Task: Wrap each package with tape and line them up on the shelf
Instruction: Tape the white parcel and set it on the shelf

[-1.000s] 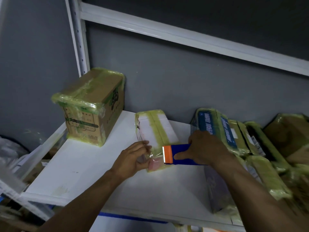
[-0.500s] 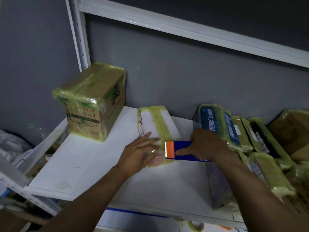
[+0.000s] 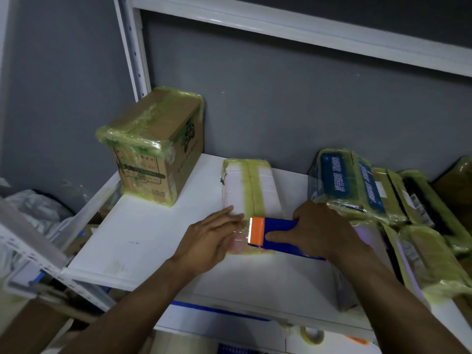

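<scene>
A flat white package [image 3: 251,190] banded with yellowish tape lies on the white shelf [image 3: 143,238]. My left hand [image 3: 212,241] presses flat on its near left corner, fingers spread, over a stretch of clear tape. My right hand [image 3: 319,231] grips a blue tape dispenser [image 3: 278,235] with an orange toothed end, laid against the package's near edge. The hands hide the package's front end.
A taped cardboard box [image 3: 155,146] stands upright at the shelf's back left. A heap of taped packages [image 3: 370,195] fills the right side. A tape roll [image 3: 311,334] lies on the lower level. A white upright post [image 3: 132,47] stands at the left.
My left hand slid forward and flattened onto the package's near corner. The dispenser stays at the same edge. The view shifted slightly lower.
</scene>
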The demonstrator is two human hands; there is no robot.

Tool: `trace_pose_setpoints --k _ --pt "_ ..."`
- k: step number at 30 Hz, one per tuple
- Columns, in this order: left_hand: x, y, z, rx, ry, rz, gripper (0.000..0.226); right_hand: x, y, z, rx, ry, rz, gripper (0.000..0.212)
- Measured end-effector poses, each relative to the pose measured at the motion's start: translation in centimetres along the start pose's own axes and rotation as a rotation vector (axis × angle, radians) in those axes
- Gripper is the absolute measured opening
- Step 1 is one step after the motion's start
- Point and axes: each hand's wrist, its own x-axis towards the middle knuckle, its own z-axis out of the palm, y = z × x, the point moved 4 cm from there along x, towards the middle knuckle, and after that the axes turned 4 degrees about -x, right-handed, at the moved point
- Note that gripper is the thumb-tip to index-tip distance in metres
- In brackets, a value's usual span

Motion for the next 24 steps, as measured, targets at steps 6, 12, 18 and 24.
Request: trace_pose_setpoints --k 6,12,18,24 --pt "0.8 -0.3 0.5 -0.047 0.036 -0.077 0.025 -0.3 0.7 0.4 0.023 0.0 0.013 0.074" --pt "0.7 -0.8 0.2 -0.057 0.032 -0.102 0.026 -0.9 0.8 0.1 0.068 -0.005 0.012 0.072" --pt "0.9 -0.9 0.1 -0.072 -0.006 -0.136 0.021 -1.7 1.9 -0.8 0.014 0.02 0.067 0.078" --pt "1.1 0.3 0.0 -0.046 -0.069 -0.042 0.022 -0.8 1.8 -0.4 -0.017 -0.004 0.101 0.082"
